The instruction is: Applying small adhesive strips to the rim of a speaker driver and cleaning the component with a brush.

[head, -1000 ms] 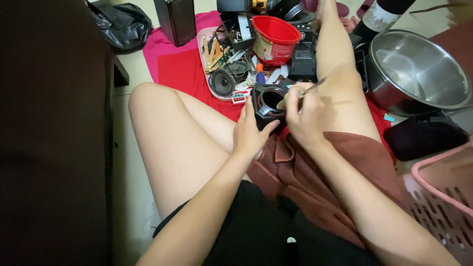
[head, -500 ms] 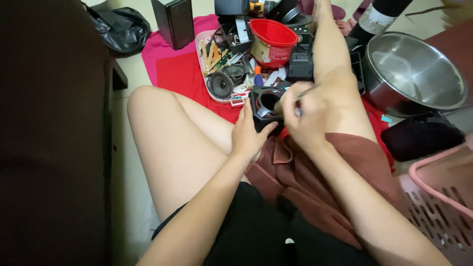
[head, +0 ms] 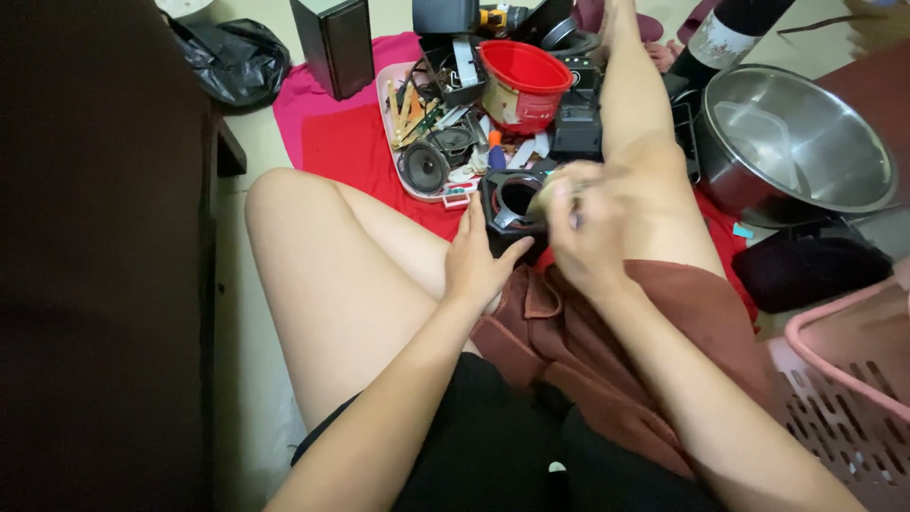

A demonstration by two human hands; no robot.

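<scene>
A black speaker housing with one round opening sits wedged between the person's thighs, just above the bunched brown cloth in the lap, probably so that the legs keep it steady while both hands work on it. The left hand is pressed against the housing's near left side, fingers together and thumb spread up along its edge, bracing it rather than gripping it. The right hand hovers over the opening's right rim, blurred by motion; its fingers look curled in as if pinched on something small, but what they hold, if anything, cannot be told.

Beyond the housing, a pale tray rests on a red cloth spread over the floor, likely to keep small parts gathered. In the tray lies one loose round speaker driver among wooden sticks and odd bits. One red tub stands just behind the tray. One large steel bowl sits to the right past the knee, one black speaker box stands at the cloth's far left corner, and one black plastic bag lies beside it. A pink basket fills the lower right.
</scene>
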